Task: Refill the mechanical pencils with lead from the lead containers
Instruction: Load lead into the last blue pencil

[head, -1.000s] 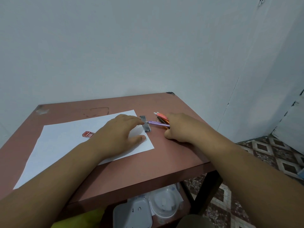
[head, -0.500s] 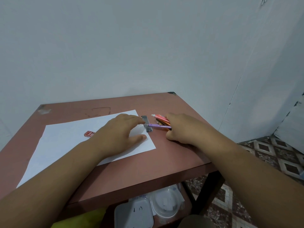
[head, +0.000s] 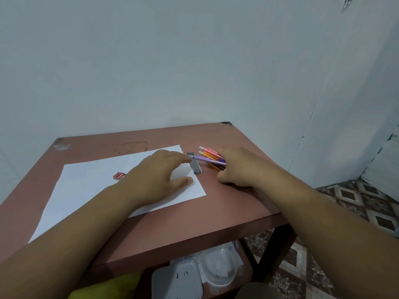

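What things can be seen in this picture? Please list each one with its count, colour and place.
table: one, reddish brown, against the wall
paper sheet: one, white, on the table's left part
lead container: one, grey, at the paper's right edge
small case: one, red, on the paper
purple pencil: one, lying above the grey container
other pencils: several, pink and orange, far right
plastic boxes: several, pale, under the table
left hand: fingertips at the pencil's tip
right hand: grips the purple pencil
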